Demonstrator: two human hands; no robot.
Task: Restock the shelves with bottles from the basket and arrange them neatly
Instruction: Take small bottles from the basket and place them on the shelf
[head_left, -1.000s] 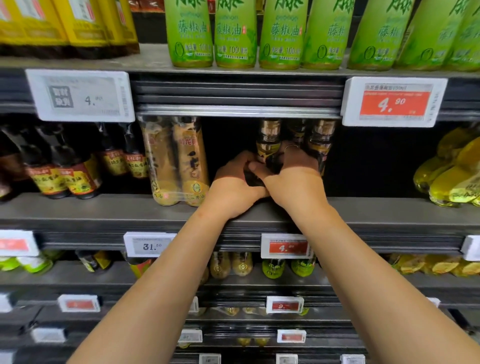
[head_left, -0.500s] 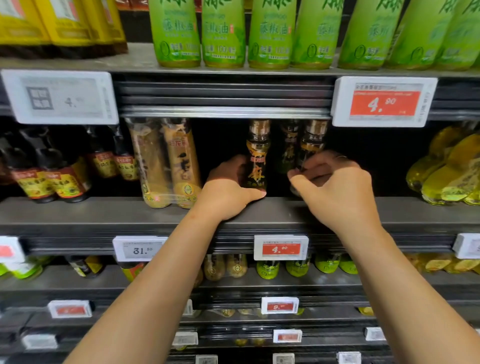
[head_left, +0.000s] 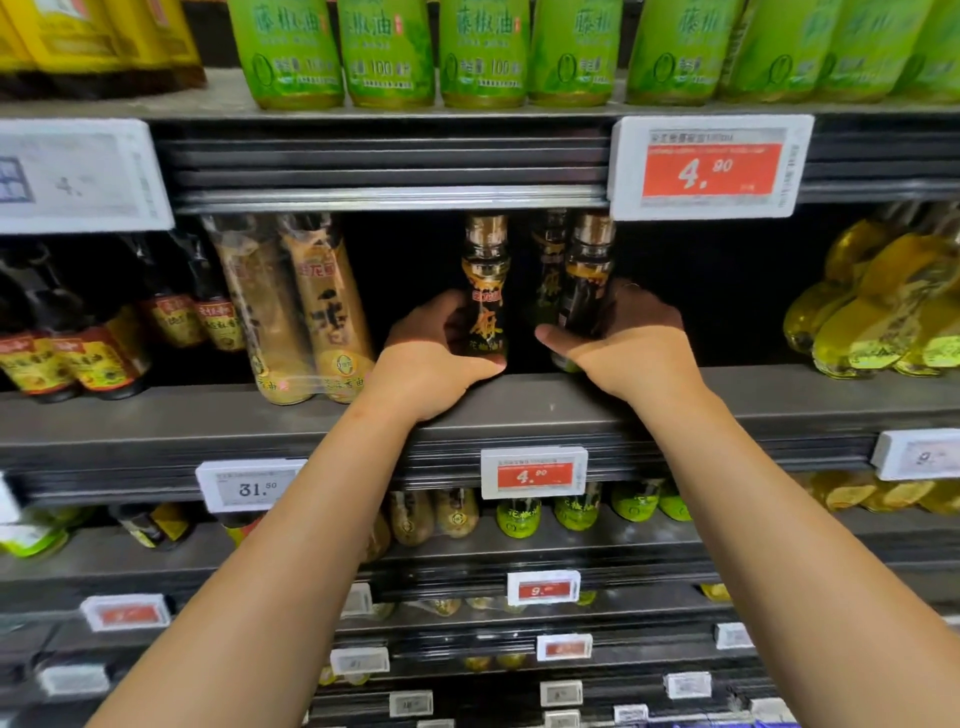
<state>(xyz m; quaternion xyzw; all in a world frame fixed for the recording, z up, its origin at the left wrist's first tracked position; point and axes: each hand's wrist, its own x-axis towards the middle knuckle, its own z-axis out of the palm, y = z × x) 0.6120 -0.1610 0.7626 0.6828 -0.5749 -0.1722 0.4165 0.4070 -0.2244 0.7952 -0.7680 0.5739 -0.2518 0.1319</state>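
Both my hands reach into the middle shelf (head_left: 519, 410). My left hand (head_left: 431, 358) grips a small dark bottle with a gold cap and orange lettering (head_left: 485, 291), which stands upright near the shelf's front. My right hand (head_left: 628, 343) curls round a second dark bottle (head_left: 587, 280) just to the right. A third dark bottle (head_left: 548, 270) stands behind, between the two. No basket is in view.
Two wrapped tan bottles (head_left: 306, 312) stand left of my hands, dark sauce bottles (head_left: 78, 358) further left. Yellow oil bottles (head_left: 883, 312) fill the right end. Green bottles (head_left: 483, 52) line the shelf above. Price tags (head_left: 534, 472) hang on the shelf edges.
My hands were together on one bottle a second ago. They have moved apart, the right hand shifting right onto another bottle while the left keeps its bottle.
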